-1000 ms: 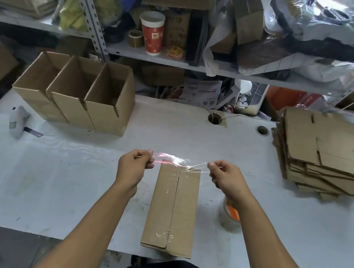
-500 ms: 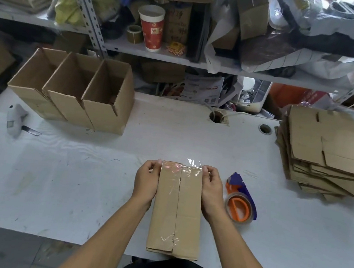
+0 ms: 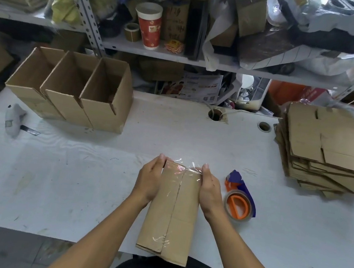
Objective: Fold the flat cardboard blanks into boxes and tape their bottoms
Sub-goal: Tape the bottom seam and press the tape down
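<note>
A folded cardboard box [image 3: 174, 210] stands bottom up at the table's near edge, its two flaps meeting in a centre seam. Clear tape [image 3: 182, 167] runs across the far end of that bottom. My left hand [image 3: 150, 179] lies flat against the box's left side near the far end. My right hand [image 3: 209, 188] lies flat against the right side, pressing the tape end down. A tape dispenser [image 3: 239, 201], orange and blue with a clear roll, lies on the table just right of my right hand.
Three open folded boxes [image 3: 73, 91] stand in a row at the back left. A stack of flat cardboard blanks [image 3: 328, 149] lies at the right. A grey tool [image 3: 14, 118] lies at the far left. Cluttered shelves [image 3: 180, 55] rise behind the white table [image 3: 78, 177].
A second ago both hands held a strip of clear tape stretched above the box's far end. They have lowered it onto the box and now press its ends down the sides.
</note>
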